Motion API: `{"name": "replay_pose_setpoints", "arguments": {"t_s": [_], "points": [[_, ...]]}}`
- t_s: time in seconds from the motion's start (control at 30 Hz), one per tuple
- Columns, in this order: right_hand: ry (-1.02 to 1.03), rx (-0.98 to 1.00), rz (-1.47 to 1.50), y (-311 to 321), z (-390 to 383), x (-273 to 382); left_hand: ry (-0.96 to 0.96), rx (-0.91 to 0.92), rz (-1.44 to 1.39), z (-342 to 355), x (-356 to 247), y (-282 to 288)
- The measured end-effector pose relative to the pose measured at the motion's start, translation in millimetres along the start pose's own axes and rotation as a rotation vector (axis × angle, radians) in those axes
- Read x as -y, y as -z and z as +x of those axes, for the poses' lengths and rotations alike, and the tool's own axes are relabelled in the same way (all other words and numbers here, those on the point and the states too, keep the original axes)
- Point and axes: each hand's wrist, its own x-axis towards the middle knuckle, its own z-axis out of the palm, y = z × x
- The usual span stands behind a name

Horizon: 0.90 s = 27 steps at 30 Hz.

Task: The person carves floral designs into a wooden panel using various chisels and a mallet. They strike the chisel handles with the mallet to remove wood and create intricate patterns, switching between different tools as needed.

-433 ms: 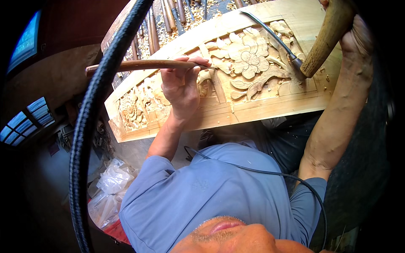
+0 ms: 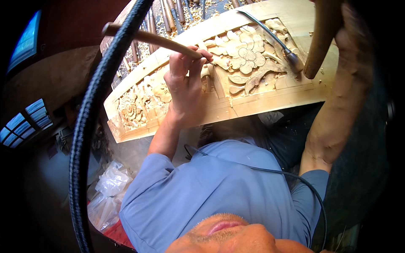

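My left hand (image 2: 185,84) grips a wooden-handled carving tool (image 2: 156,40), angled up to the left, with its lower end at the carved wooden board (image 2: 322,88) left of a flower relief (image 2: 245,59). My right hand (image 2: 346,38) grips a thick wooden mallet (image 2: 320,42) over the board's right part, its lower end near a dark bent-necked object (image 2: 291,57) with a slim shaft reaching across the carving. The board bears leaves and flowers in relief, with loose shavings on it.
Several carving tools (image 2: 168,17) and shavings lie on the bench behind the board. A black braided cable (image 2: 86,118) crosses the left side. Clear plastic bags (image 2: 107,198) are at lower left, below a window (image 2: 25,124). A thin cord (image 2: 265,170) hangs across my shirt.
The tool in my left hand has tilted, its far end rising, as that hand turned slightly. My right hand and mallet have moved a little upward, the mallet more upright.
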Motion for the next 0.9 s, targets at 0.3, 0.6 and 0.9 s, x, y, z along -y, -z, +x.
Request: {"name": "replay_pose_setpoints", "arguments": {"t_s": [0.3,0.6,0.9], "points": [[0.663,0.303,-0.580,-63.3,2.0,16.4,-0.064,0.007,0.134,6.7,-2.6,-1.1],[1.034,0.297,-0.800,-114.3,-33.2,47.8,-0.138,0.029,0.233,6.8,3.4,-0.1],[1.135,0.263,-0.815,-131.2,-39.5,43.7,-0.160,0.028,0.295,3.6,1.4,-0.2]]}}
